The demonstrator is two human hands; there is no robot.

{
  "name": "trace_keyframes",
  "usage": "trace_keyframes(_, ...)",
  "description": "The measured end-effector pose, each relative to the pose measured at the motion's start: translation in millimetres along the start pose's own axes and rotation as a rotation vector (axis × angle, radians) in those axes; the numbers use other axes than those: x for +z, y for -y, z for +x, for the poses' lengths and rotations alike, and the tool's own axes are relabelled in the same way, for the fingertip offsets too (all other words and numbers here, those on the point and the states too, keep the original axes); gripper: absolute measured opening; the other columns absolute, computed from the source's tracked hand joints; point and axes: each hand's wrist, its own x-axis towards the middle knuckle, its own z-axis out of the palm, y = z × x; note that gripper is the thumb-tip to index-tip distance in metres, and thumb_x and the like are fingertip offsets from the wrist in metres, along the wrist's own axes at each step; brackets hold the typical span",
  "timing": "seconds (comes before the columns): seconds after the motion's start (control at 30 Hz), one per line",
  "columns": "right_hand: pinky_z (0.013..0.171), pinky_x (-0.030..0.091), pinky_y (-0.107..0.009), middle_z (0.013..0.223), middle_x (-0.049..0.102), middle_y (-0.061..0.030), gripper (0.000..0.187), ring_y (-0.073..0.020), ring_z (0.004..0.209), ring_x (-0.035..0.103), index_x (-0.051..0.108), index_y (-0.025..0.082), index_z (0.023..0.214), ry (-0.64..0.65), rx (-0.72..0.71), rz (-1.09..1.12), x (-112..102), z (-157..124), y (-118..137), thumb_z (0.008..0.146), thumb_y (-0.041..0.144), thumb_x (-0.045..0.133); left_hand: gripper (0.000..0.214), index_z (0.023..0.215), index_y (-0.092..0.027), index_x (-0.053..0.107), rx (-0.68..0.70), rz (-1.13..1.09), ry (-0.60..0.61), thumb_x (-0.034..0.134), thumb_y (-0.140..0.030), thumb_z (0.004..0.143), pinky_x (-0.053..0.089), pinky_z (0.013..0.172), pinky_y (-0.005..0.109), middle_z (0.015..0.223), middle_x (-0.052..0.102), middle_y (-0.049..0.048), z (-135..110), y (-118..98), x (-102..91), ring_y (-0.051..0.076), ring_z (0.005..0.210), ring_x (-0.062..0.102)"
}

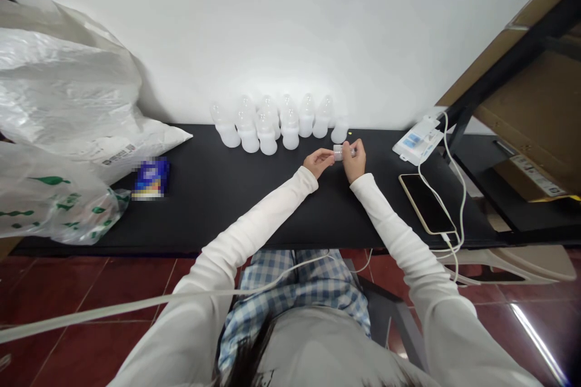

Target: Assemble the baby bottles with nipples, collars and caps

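My right hand (pixel 356 163) is closed around a small clear cylinder (pixel 338 152) with a whitish end, held just above the black table. My left hand (pixel 318 162) has its fingers pinched together at the cylinder's left end. What exactly the cylinder is, I cannot make out. Behind my hands, several white bottles with clear domed tops (pixel 290 127) stand along the wall. Closest to my right hand is a white rounded bottle (pixel 339 131) at the right end of the group; its top is hard to see against the wall.
Plastic bags (pixel 68 91) crowd the left side, beside a blue packet (pixel 152 178). On the right, a phone (pixel 426 202) with a white cable lies on the black table (pixel 218 205), near a white and blue package (pixel 417 140). Cardboard boxes (pixel 540 127) stand farther right.
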Motion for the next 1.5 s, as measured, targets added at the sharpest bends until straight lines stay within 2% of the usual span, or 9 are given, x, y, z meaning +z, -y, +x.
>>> trace_keyframes(0.13,0.063,0.043,-0.031,0.064,0.04,0.0046,0.046,-0.0141,0.062,0.045,0.031,0.027,0.071,0.014,-0.011,-0.029,1,-3,6,0.082,0.066,0.052,0.024,0.075,-0.017,0.063,0.021,0.095,-0.071,0.08,-0.034,0.07,0.052,0.067,0.025,0.066,0.065,-0.0018,-2,3,-0.2,0.009,0.063,0.061)
trace_keyframes(0.27,0.058,0.039,-0.031,0.061,0.038,0.0054,0.045,-0.0133,0.058,0.041,0.031,0.027,0.071,0.049,0.005,-0.049,1,-6,10,0.08,0.064,0.055,0.018,0.071,-0.018,0.059,0.03,0.197,-0.115,0.077,-0.023,0.071,0.049,0.062,0.021,0.062,0.062,-0.0046,-3,4,-1.2,0.007,0.058,0.058)
trace_keyframes(0.4,0.058,0.038,-0.03,0.06,0.039,0.0064,0.043,-0.0116,0.055,0.041,0.032,0.026,0.07,0.063,0.014,-0.039,0,-6,10,0.079,0.059,0.058,0.018,0.07,-0.018,0.057,0.016,0.196,-0.11,0.076,-0.018,0.068,0.049,0.057,0.02,0.059,0.061,-0.0062,-2,0,-1.7,0.006,0.053,0.057)
trace_keyframes(0.57,0.057,0.037,-0.029,0.06,0.041,0.0073,0.043,-0.0108,0.056,0.041,0.033,0.026,0.07,0.098,0.002,-0.028,-1,-5,8,0.077,0.056,0.062,0.022,0.068,-0.017,0.056,-0.079,0.105,-0.082,0.077,-0.016,0.066,0.047,0.049,0.018,0.051,0.057,-0.008,3,-2,-4.7,0.005,0.046,0.055)
trace_keyframes(0.77,0.055,0.035,-0.028,0.06,0.043,0.0072,0.043,-0.0107,0.055,0.04,0.035,0.026,0.072,0.173,-0.04,-0.034,-4,-3,5,0.078,0.057,0.064,0.022,0.067,-0.015,0.056,-0.177,0.102,-0.072,0.077,-0.008,0.065,0.046,0.047,0.02,0.048,0.058,-0.0067,8,-6,-9.1,0.006,0.042,0.054)
trace_keyframes(1.0,0.054,0.031,-0.026,0.057,0.038,0.0087,0.043,-0.0089,0.053,0.035,0.037,0.025,0.071,0.263,-0.155,-0.155,-14,3,8,0.075,0.057,0.065,0.019,0.065,-0.014,0.057,-0.15,0.129,-0.046,0.071,-0.001,0.065,0.043,0.045,0.016,0.046,0.057,-0.0079,9,-11,-12.6,0.003,0.038,0.049)
trace_keyframes(1.3,0.061,0.043,-0.029,0.07,0.057,0.0022,0.044,-0.0133,0.061,0.05,0.053,0.022,0.083,0.383,-0.27,-0.238,-20,9,2,0.077,0.064,0.066,0.02,0.064,-0.015,0.057,-0.142,0.198,-0.035,0.075,-0.008,0.066,0.041,0.044,0.016,0.045,0.057,-0.0085,14,-9,-21.3,0.003,0.037,0.048)
trace_keyframes(1.5,0.082,0.054,-0.039,0.096,0.07,-0.0074,0.044,-0.0227,0.087,0.064,0.061,0.022,0.096,0.468,-0.41,-0.25,-22,12,-3,0.082,0.063,0.065,0.02,0.062,-0.015,0.055,-0.193,0.222,-0.059,0.068,-0.005,0.074,0.038,0.043,0.02,0.046,0.058,-0.0055,17,-10,-27.6,0.005,0.035,0.045)
